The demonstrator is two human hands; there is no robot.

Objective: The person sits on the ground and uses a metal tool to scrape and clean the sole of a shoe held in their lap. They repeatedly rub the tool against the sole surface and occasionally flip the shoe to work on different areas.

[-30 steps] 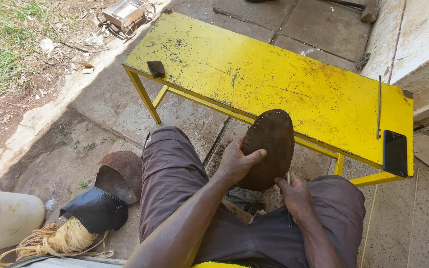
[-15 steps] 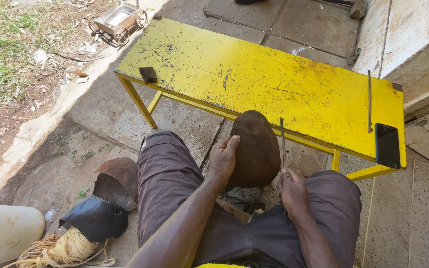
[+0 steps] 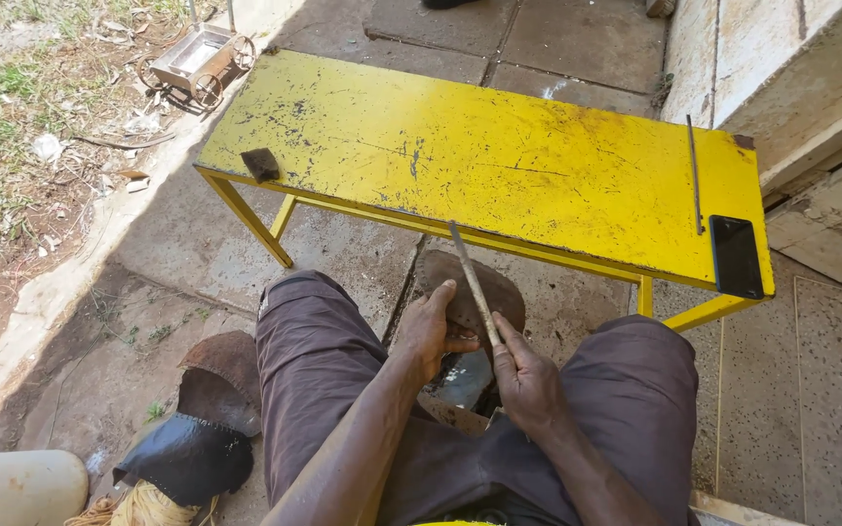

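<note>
The person sits low with knees apart, and the left hand (image 3: 433, 331) presses its fingers closed over the near edge of a rusty rounded metal piece (image 3: 484, 292) held between the knees, just under the front rail of the yellow bench (image 3: 499, 161). The right hand (image 3: 526, 382) is wrapped shut around a thin metal rod (image 3: 473, 284), whose tip slants up past the piece toward the bench edge. It looks like the working stage, the rod being set against the piece; the next stroke would call for a firm hold on the piece and care for the left thumb, which lies close to the rod. On the bench lie a dark phone (image 3: 736, 255), a long thin wire (image 3: 695, 175) and a small dark block (image 3: 260, 164). By the left knee sit more rusty curved scraps (image 3: 221, 375), a black sheet (image 3: 187, 456) and a coil of twine (image 3: 153, 508). The bench rail hangs close over the work and limits room.
</note>
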